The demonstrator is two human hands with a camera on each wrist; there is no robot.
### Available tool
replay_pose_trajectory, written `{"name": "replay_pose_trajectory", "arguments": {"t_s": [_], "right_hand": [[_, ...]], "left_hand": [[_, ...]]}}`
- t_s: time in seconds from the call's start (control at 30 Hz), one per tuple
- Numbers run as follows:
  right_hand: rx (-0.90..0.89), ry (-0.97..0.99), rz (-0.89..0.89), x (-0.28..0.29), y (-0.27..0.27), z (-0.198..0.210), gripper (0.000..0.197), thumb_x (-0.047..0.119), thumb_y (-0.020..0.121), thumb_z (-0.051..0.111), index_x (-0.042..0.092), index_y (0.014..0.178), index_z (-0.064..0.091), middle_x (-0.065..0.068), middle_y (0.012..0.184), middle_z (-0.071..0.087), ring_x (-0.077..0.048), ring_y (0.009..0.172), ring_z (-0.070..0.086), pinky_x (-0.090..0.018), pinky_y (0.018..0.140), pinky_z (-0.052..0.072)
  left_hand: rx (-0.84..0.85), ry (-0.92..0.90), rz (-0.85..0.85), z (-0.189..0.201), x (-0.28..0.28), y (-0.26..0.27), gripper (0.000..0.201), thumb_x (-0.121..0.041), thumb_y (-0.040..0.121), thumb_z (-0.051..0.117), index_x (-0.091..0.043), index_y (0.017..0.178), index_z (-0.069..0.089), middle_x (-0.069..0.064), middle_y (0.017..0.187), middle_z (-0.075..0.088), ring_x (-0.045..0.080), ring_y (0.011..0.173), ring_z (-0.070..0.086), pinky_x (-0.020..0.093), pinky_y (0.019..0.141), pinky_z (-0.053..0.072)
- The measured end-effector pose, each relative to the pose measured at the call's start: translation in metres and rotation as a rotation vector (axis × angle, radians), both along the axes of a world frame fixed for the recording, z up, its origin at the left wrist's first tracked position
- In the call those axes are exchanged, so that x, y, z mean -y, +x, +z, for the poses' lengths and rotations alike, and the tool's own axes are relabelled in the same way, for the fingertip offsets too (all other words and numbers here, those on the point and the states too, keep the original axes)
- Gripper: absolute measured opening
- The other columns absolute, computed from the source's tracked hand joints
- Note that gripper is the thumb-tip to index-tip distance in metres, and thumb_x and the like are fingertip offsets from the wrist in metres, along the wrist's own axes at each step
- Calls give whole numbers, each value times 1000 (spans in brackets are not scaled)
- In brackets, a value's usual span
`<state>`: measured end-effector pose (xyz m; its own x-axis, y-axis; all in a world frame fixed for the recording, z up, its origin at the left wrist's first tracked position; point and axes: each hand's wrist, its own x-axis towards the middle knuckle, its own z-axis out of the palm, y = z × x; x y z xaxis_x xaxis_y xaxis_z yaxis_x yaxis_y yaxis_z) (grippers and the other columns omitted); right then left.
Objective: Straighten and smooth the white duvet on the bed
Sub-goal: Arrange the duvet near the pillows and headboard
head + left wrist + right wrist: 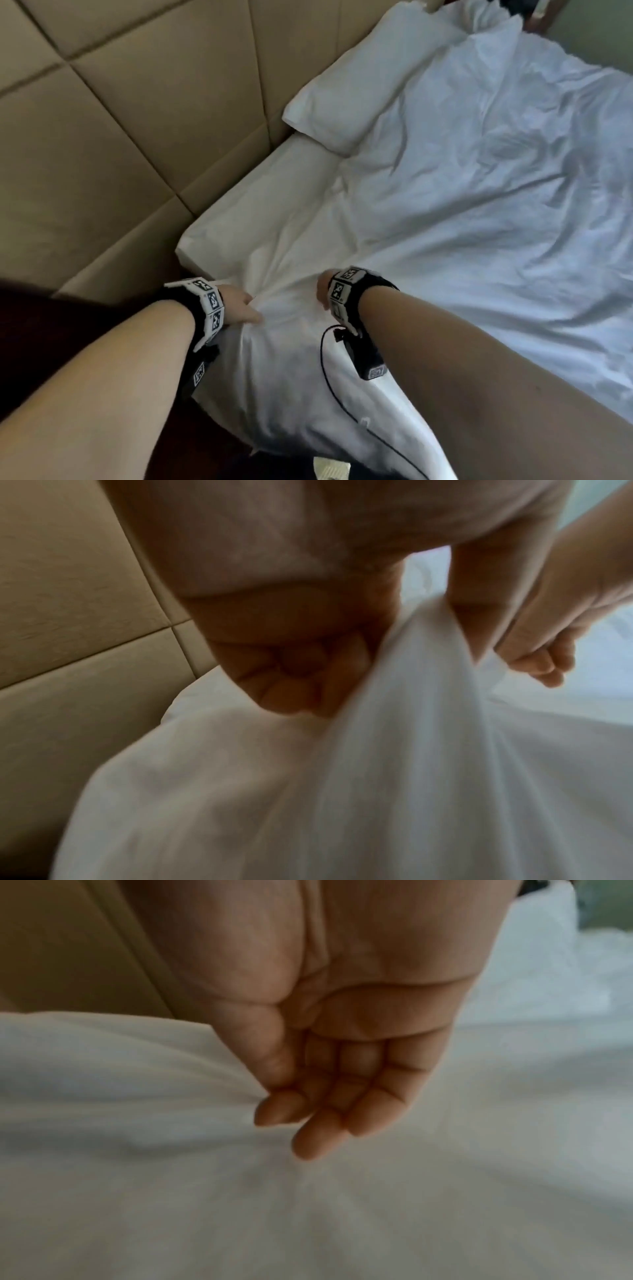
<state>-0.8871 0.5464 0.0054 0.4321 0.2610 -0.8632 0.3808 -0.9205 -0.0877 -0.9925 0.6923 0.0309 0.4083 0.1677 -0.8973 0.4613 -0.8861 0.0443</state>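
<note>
duvet (479,212) spreads away rightward from both hands at near corner | left hand (291,674) bunches its edge | right hand (342,1085) fingers straight — seemingly holding nothing, blurred

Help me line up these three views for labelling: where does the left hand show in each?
Head: left hand lower centre-left, gripping the white duvet.
Left wrist: fills the top centre, fingers bunching the fabric.
Right wrist: not in it.
Shared landmark: the tan padded headboard, on each picture's left.

The bed (239,192) carries a rumpled white duvet (479,205) and a pillow (359,92).
</note>
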Motion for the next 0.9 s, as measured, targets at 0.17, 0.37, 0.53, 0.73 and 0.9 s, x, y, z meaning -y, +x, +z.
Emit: {"name": "replay_pose_trajectory", "arguments": {"t_s": [0.17, 0.37, 0.53, 0.73, 0.9], "right_hand": [[154, -99, 200, 18, 30, 4, 37, 21, 86, 64, 8, 121, 60, -9, 125, 58, -29, 116, 56, -41, 96, 51], [332, 202, -66, -6, 68, -16, 60, 2, 89, 48, 22, 143, 33, -7, 146, 26, -33, 115, 56, -36, 94, 47], [276, 71, 161, -51, 81, -42, 112, -5, 80, 60, 38, 148, -16, 6, 156, -27, -28, 118, 57, -35, 88, 52], [69, -41, 392, -80, 85, -82, 110, 13, 82, 69, 34, 149, -17, 0, 160, -14, -31, 144, 22, -42, 113, 26], [199, -115, 370, -69, 78, -87, 56, 22, 94, 49, 23, 145, 28, -11, 146, 28, -35, 128, 45, -42, 101, 41]], "left_hand": [[371, 31, 339, -45, -26, 17, 37, -34, 100, 41, -7, 115, 62, 14, 123, 61, 28, 114, 56, 29, 97, 41], [402, 69, 341, -94, -40, 25, 91, -42, 73, 76, -11, 144, 29, 12, 147, 36, 29, 137, 35, 33, 113, 30], [297, -133, 506, -134, -55, 25, 130, -40, 63, 85, -16, 152, -7, 10, 157, 16, 26, 144, 23, 33, 118, 21], [163, -321, 418, -142, -49, 24, 104, -42, 64, 85, -13, 146, 27, 3, 143, 45, 22, 132, 44, 25, 107, 33], [92, -389, 225, -131, -48, 27, 95, -41, 64, 84, -18, 142, 36, 2, 140, 49, 20, 129, 48, 28, 108, 37]]}}
